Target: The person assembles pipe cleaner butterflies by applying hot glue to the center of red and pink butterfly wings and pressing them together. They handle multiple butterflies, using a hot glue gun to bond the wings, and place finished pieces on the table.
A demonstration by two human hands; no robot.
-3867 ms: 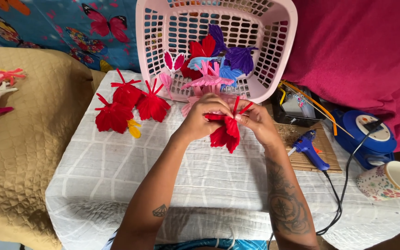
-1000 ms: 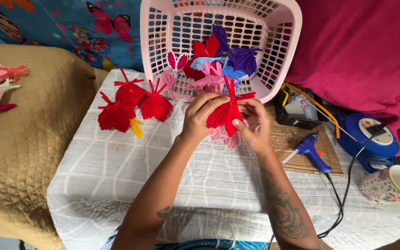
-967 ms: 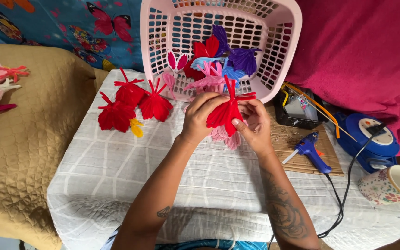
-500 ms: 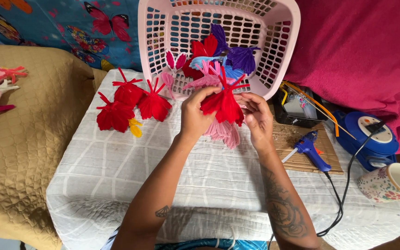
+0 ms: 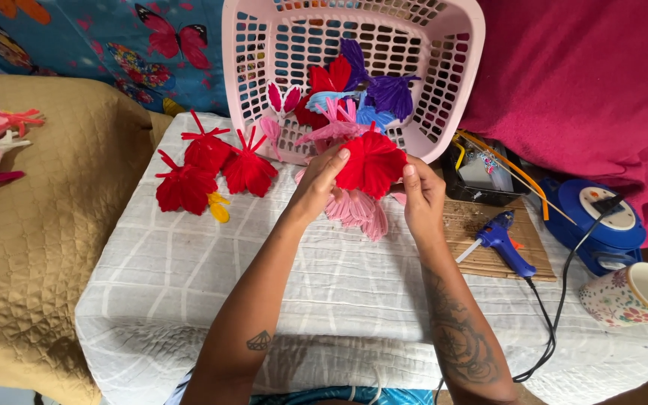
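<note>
Red fuzzy flower held just above the counter, right in front of the pink basket, pinched from both sides, probably so its petals can be spread and shaped, with a pink flower lying directly beneath. Left hand grasping its left edge with thumb raised; right hand clasping its right edge, fingers upright. Both forearms angled inward over the cloth, finished red flowers parked off to the left, blue glue gun resting right on a mat.
</note>
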